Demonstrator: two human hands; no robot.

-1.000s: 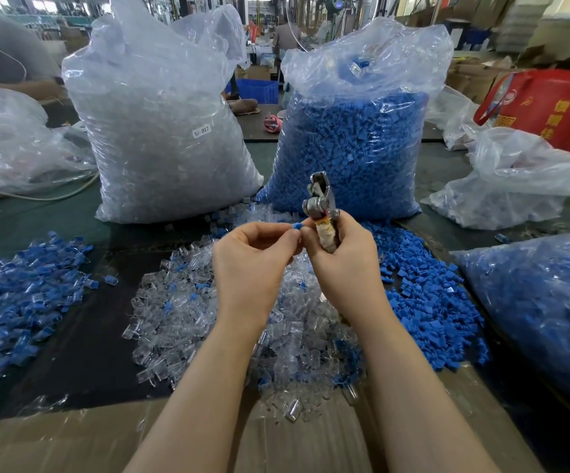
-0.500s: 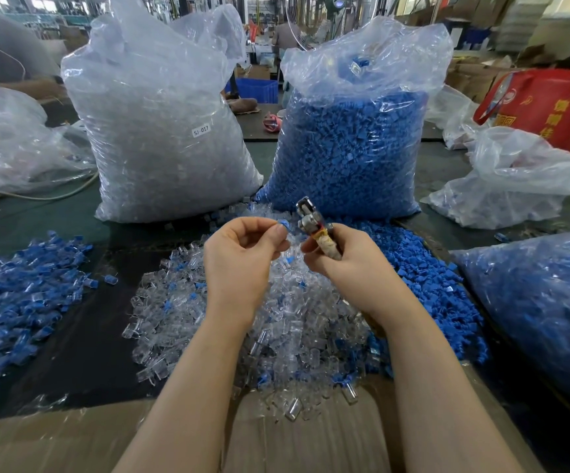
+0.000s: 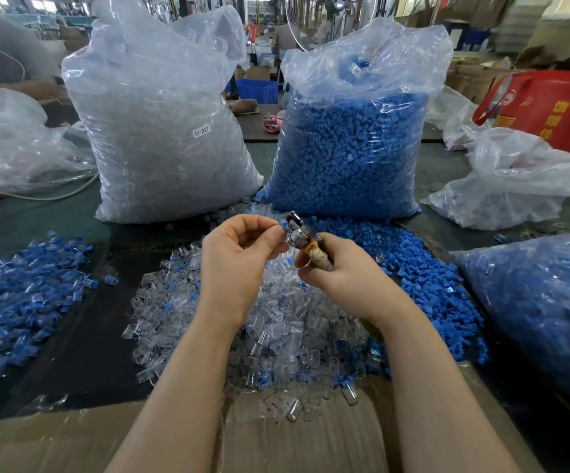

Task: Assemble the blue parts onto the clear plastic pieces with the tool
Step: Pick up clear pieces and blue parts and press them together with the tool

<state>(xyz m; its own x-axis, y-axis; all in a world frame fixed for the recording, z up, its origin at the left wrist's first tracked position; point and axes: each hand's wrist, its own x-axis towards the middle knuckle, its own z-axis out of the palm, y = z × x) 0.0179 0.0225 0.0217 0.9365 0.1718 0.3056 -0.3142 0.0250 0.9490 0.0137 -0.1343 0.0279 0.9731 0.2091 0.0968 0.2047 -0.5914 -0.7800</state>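
Observation:
My right hand (image 3: 341,271) grips a metal plier-like tool (image 3: 299,232) by its tape-wrapped handle, jaws tilted up and to the left. My left hand (image 3: 239,264) pinches a small blue part (image 3: 281,224) at its fingertips, held against the tool's jaws. Both hands hover above a heap of clear plastic pieces (image 3: 276,329) on the table. Loose blue parts (image 3: 413,268) lie in a pile to the right of that heap. Whether a clear piece sits in the jaws is hidden.
A pile of assembled blue-and-clear pieces (image 3: 20,295) lies at the left. Behind stand a big bag of clear pieces (image 3: 164,131) and a big bag of blue parts (image 3: 348,145). Another filled bag (image 3: 543,302) is at the right. Cardboard (image 3: 276,438) covers the near edge.
The tool has tipped from upright to leaning left and come down lower. My hands drew slightly apart, then met again with the blue part at the jaws.

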